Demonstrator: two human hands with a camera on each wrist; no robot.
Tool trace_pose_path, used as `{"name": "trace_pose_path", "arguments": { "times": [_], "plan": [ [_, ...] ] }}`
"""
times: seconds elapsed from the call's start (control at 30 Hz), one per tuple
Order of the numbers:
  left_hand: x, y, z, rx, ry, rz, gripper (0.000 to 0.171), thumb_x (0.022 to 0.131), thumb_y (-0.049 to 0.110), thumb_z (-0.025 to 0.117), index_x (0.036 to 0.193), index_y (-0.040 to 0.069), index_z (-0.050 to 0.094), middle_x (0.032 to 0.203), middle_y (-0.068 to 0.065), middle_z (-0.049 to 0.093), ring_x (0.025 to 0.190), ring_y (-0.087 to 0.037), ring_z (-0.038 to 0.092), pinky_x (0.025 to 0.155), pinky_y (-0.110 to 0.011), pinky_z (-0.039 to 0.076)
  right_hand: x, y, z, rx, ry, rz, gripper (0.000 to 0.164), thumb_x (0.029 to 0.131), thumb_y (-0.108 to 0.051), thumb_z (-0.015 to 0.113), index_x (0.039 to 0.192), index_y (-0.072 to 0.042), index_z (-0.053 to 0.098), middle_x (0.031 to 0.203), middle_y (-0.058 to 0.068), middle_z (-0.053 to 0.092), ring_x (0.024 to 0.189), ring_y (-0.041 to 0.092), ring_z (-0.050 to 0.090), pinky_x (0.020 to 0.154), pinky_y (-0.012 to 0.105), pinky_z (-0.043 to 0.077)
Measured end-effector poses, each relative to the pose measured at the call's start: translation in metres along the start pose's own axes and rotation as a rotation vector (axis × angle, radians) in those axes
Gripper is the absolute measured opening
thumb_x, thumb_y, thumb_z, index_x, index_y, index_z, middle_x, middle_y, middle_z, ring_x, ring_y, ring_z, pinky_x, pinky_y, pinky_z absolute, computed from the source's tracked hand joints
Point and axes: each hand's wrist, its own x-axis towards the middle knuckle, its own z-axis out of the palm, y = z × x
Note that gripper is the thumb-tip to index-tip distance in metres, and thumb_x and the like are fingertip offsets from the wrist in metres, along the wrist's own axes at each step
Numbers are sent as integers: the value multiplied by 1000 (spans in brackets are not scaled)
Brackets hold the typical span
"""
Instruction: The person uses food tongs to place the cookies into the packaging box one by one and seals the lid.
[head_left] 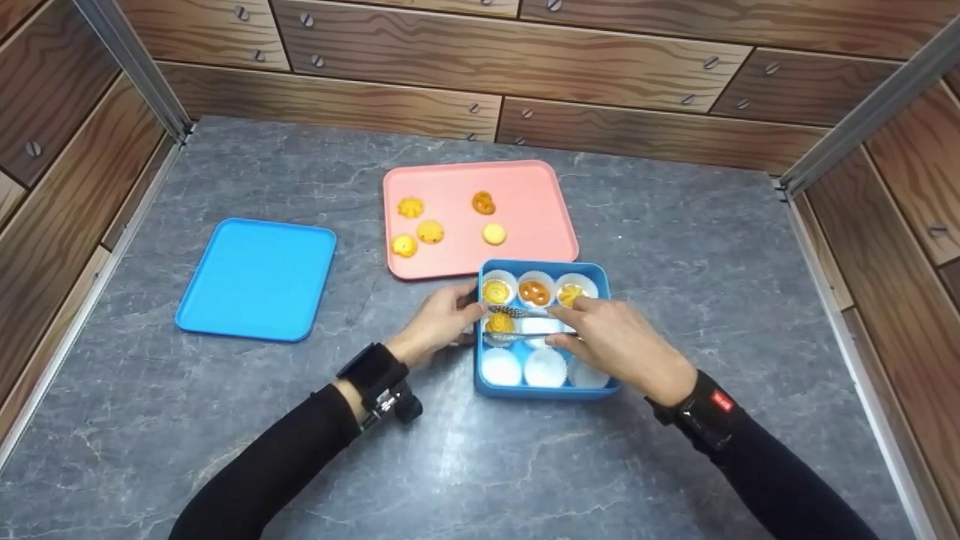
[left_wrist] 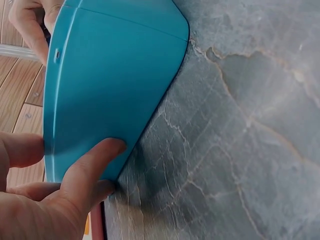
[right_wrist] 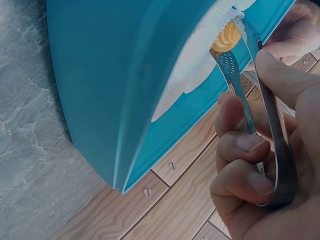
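Head: one box [head_left: 547, 391], nine cookies [head_left: 499, 322]

Just below and right of centre, my metal tongs [head_left: 525, 337] straddle a golden cookie [head_left: 499, 322] inside the upright blue box [head_left: 540, 391].

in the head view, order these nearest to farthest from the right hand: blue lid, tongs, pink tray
1. Tongs: gripped in the right hand
2. Pink tray: ahead and to the hand's left
3. Blue lid: farthest, well over to the left
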Motion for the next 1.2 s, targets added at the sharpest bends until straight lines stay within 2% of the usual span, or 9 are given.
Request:
{"name": "trace_pose_path", "arguments": {
  "times": [0.17, 0.3, 0.43, 0.6, 0.77, 0.93, 1.13, 1.2],
  "plan": [
    [1, 1, -1, -6, -7, 8, 58, 105, 7, 55, 159, -1, 34, 148, -21, 54, 125, -31, 61, 91, -41, 63, 1, 1, 0, -1, 14, -3, 46, 97, -37, 75, 132, -8, 72, 81, 1, 58, 58, 9, 42, 47, 21, 37],
    [2, 1, -2, 0, 6, 8, 59, 105, 8, 56, 159, 0, 34, 147, -21, 55, 125, -32, 61, 91, -41, 63, 2, 3, 0, 17, 14, 9, 47, 97, -37, 74, 133, -7, 71, 92, 7, 69, 65, 11, 55, 54, 27, 52],
    [3, 0, -2, -19, -3, 10, 59, 105, 7, 55, 160, 0, 33, 149, -22, 54, 125, -32, 62, 92, -42, 63, 0, 6, -3, 58, 12, 25, 45, 98, -37, 73, 131, -6, 71, 104, 11, 73, 77, 17, 67, 64, 35, 61],
    [4, 0, -2, -41, -15, 15, 60, 106, 7, 54, 160, -1, 30, 152, -22, 51, 125, -32, 62, 93, -42, 63, -7, 16, -10, 128, 23, 83, 45, 98, -37, 73, 131, -7, 71, 103, 9, 73, 82, 16, 68, 68, 36, 62],
    [3, 0, -2, -54, -8, 20, 60, 106, 7, 54, 160, 0, 30, 153, -22, 50, 126, -32, 61, 94, -42, 63, -8, 27, -16, 143, 104, 101, 43, 98, -33, 74, 133, -8, 71, 94, 3, 69, 77, 12, 64, 62, 30, 57],
    [1, -4, -1, -42, 5, 21, 60, 107, 8, 54, 161, -1, 29, 154, -22, 48, 126, -32, 61, 94, -40, 62, 0, 32, -19, 152, 156, 125, 45, 99, -35, 72, 134, -7, 70, 90, 3, 67, 73, 13, 59, 59, 29, 51],
    [-1, -8, 1, -47, 19, 20, 62, 106, 8, 55, 160, -2, 28, 158, -23, 43, 128, -32, 60, 95, -40, 62, 20, 41, -22, 160, 190, 147, 45, 100, -35, 71, 132, -4, 70, 101, 10, 74, 82, 19, 68, 66, 36, 61],
    [0, -8, 1, -49, 17, 20, 62, 106, 8, 55, 161, -2, 28, 158, -22, 42, 128, -32, 60, 95, -40, 62, 29, 45, -21, 155, 181, 158, 43, 100, -34, 71, 131, -3, 70, 99, 11, 74, 82, 21, 69, 66, 38, 62]
  ]
}}
